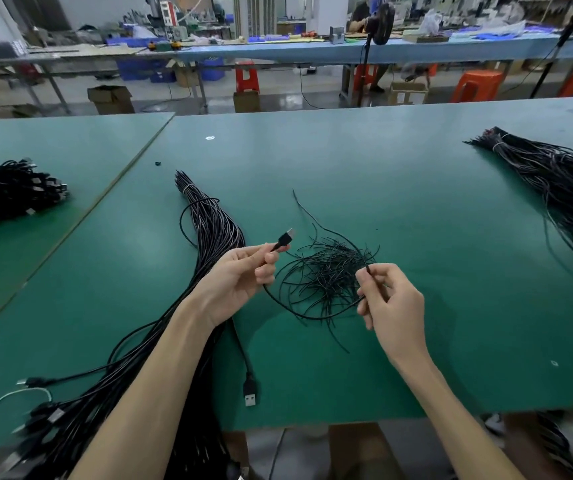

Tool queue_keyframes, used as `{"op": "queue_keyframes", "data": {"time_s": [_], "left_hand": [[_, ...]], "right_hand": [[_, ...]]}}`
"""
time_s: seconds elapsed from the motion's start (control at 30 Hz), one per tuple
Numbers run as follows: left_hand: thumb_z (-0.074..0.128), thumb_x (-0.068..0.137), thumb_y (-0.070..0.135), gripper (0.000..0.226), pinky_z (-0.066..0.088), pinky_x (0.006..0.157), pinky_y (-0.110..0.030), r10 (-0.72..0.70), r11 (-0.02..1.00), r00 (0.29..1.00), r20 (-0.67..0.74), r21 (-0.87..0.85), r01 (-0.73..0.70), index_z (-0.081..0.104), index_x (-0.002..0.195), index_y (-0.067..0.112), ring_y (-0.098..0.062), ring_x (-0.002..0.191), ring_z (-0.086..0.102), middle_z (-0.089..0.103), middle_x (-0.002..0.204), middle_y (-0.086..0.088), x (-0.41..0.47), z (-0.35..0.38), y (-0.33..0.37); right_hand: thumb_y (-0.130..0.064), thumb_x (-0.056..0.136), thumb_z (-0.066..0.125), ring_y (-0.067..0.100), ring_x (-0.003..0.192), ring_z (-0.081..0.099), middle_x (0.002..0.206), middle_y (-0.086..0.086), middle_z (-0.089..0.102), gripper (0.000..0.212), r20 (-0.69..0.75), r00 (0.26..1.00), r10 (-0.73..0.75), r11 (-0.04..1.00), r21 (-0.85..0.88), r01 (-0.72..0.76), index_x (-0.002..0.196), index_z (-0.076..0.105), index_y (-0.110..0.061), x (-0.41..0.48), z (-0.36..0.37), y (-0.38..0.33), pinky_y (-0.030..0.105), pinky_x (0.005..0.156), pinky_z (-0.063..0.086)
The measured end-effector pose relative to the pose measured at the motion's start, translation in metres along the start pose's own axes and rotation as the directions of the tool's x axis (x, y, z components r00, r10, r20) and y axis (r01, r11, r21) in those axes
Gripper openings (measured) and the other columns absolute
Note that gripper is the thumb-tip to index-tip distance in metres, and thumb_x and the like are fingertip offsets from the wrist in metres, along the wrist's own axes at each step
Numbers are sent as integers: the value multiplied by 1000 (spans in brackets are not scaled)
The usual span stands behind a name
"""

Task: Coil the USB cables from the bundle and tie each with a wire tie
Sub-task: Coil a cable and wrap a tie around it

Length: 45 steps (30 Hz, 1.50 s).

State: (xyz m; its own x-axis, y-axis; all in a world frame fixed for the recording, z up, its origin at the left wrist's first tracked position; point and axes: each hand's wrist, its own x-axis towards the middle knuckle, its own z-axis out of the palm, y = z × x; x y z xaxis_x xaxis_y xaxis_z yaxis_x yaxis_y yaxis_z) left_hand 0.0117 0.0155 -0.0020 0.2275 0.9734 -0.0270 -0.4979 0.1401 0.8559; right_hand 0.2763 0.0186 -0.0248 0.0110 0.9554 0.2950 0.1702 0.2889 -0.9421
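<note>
My left hand [240, 278] pinches a black USB cable just behind its plug [285, 238], which points up and right. The cable [299, 315] sags in a loop below and runs to my right hand [389, 303], whose thumb and fingers pinch it. Under the loop lies a loose heap of black wire ties [326, 271] on the green table [347, 161]. The long bundle of black USB cables [216, 230], bound with a tie at its far end, stretches from the table's middle down past my left forearm to the front edge.
A second tied bundle [562, 181] lies at the right. A pile of coiled cables [11, 192] sits on the left table. A loose USB plug [250, 393] lies near the front edge. Benches and orange stools stand beyond the table.
</note>
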Motion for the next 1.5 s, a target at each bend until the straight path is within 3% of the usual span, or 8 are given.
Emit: {"op": "queue_keyframes", "data": {"time_s": [0.33, 0.7, 0.83, 0.9, 1.07, 1.2, 1.3, 1.5], "left_hand": [[48, 109, 30, 28, 39, 53, -20, -116, 991, 993, 34, 75, 113, 58, 85, 17, -7, 50, 37, 38, 67, 7, -3, 7, -2], [50, 105, 39, 36, 24, 43, -20, 20, 997, 995, -95, -71, -27, 63, 79, 19, -4, 43, 22, 21, 59, 10, 2, 12, 4], [45, 108, 39, 39, 29, 41, -21, 87, 950, 990, -108, -290, -115, 55, 76, 18, -5, 38, 27, 28, 52, 9, 0, 27, 13], [42, 109, 41, 39, 33, 43, -21, 135, 918, 989, -56, -368, -146, 53, 79, 18, -5, 40, 29, 31, 53, 9, 1, 37, 18], [36, 107, 48, 44, 21, 38, -19, 112, 949, 993, 44, -302, -94, 55, 79, 19, -5, 40, 18, 23, 53, 9, 11, 57, 7], [34, 108, 47, 46, 17, 39, -20, 79, 955, 995, 62, -291, -57, 50, 74, 20, -6, 45, 13, 17, 56, 7, 10, 49, -12], [35, 110, 44, 45, 21, 40, -21, 68, 951, 989, 132, -308, -24, 47, 73, 21, -7, 44, 15, 24, 53, 7, 7, 41, -10], [39, 110, 35, 51, 22, 47, -24, -25, 988, 992, 123, -149, 44, 43, 61, 22, -10, 34, 19, 31, 38, 10, -2, 37, -11]], "right_hand": [[-22, 103, 63, 21, 58, 67, 76, 3, 69, 11, -53, 996, 70, 992, 106, -64, 96, 64, -14, 3, -5, 1, 30, 47, 54], [-24, 101, 65, 17, 58, 63, 76, 2, 69, 11, 2, 997, 77, 993, 89, -76, 98, 65, -13, 3, -4, 3, 27, 43, 47], [-33, 98, 68, 10, 87, 64, 103, -4, 65, 36, 26, 997, 74, 982, -179, -68, 127, 62, -14, 2, 0, 2, 27, 79, 55], [-38, 97, 68, 14, 115, 51, 128, 0, 47, 57, 32, 998, -53, 903, -426, 62, 145, 51, -13, -2, 4, -1, 29, 104, 41], [-57, 103, 42, 16, 136, 38, 136, -6, 53, 56, 311, 895, -320, 717, -538, 443, 142, 58, -19, -23, 31, -17, 32, 114, 19], [-36, 104, 55, 21, 118, 52, 110, -6, 67, 29, 425, 853, -303, 668, -543, 508, 119, 68, -16, -36, 56, -12, 39, 109, 25], [-25, 103, 58, 11, 88, 51, 84, -14, 64, 15, 320, 867, -381, 720, -486, 496, 96, 71, -21, -34, 52, -10, 31, 89, 32], [-40, 97, 66, 8, 81, 53, 78, -13, 65, 22, 193, 972, -130, 922, -337, 190, 88, 76, -22, -27, 38, -16, 24, 81, 41]]}}
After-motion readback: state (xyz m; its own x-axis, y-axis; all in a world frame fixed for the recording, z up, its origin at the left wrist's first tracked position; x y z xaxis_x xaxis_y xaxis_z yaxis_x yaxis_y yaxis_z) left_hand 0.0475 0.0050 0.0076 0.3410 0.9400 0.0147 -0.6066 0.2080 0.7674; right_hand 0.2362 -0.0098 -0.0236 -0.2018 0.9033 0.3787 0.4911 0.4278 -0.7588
